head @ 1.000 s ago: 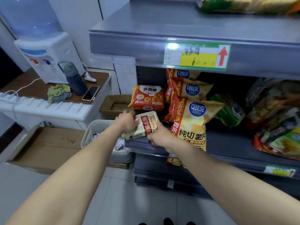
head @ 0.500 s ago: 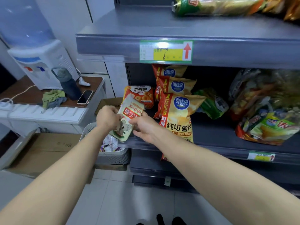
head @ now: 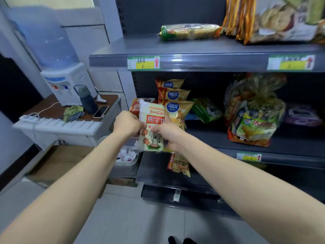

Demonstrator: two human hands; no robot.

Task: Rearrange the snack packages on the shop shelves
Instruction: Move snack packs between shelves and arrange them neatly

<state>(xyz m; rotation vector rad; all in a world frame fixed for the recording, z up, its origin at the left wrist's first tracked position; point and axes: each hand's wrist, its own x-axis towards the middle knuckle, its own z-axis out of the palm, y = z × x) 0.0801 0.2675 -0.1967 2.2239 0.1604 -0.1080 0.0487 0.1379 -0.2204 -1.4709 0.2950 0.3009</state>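
Observation:
A cream biscuit pack (head: 152,118) with a red label and a cartoon animal stands upright in front of the middle shelf (head: 219,138). My left hand (head: 129,123) grips its left edge and my right hand (head: 168,133) grips its right edge. Behind it stand yellow chip bags (head: 175,95) in a row, and a red-orange snack pack (head: 135,107) shows at its left, mostly hidden. One more chip bag (head: 179,165) hangs below the shelf edge.
A green pack (head: 205,110) and a big cellophane bundle of snacks (head: 253,117) sit further right on the middle shelf. The upper shelf (head: 202,48) holds a long cracker roll (head: 190,31). A water dispenser (head: 66,81), bottle and phone stand left; a white basket (head: 126,166) sits on the floor.
The biscuit pack has turned from lying tilted on the shelf edge to upright and has risen in both hands. The view has tilted up, showing more of the upper shelf.

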